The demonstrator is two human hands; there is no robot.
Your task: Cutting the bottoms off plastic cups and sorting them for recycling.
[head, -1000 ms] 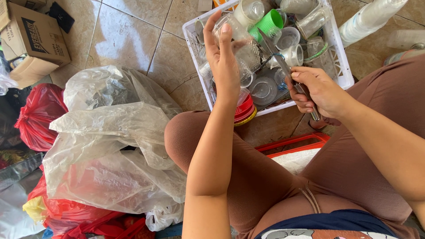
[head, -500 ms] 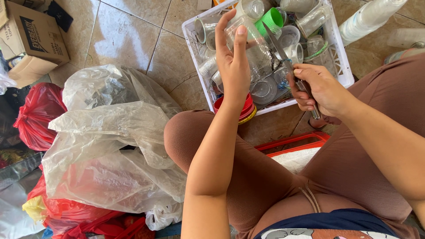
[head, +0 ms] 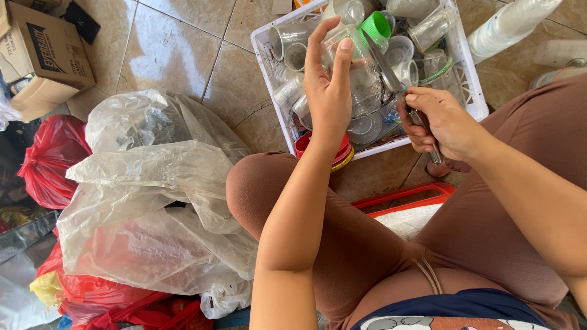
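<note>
Sitting cross-legged on a tiled floor, knees either side of a white plastic crate packed with clear plastic cups and bottles, too many and too overlapped to count. Left of the legs, one big heap of clear plastic bags; beyond it one red bag, more red plastic lower down, and one brown cardboard box in the far corner. Beside the crate on the right, one stack of nested clear cups lying on its side. Under the crate's near edge, a short stack of red and yellow lids; nearer the body, one red-rimmed tray between the legs.

Held up above the crate: one clear plastic bottle with a green cap, long axis running roughly away from the body, cap at the far end. Left hand wrapped around it from the left side, fingers curled over the top, a firm closed grip. Right hand just to the right of the bottle, fist closed on the handle of one thin metal blade, apparently a knife or scissors, hard to tell which. Blade slanting up and left from that hand, tip reaching the bottle's shoulder near the cap, seemingly touching the plastic. Both hands equally close to the bottle.
</note>
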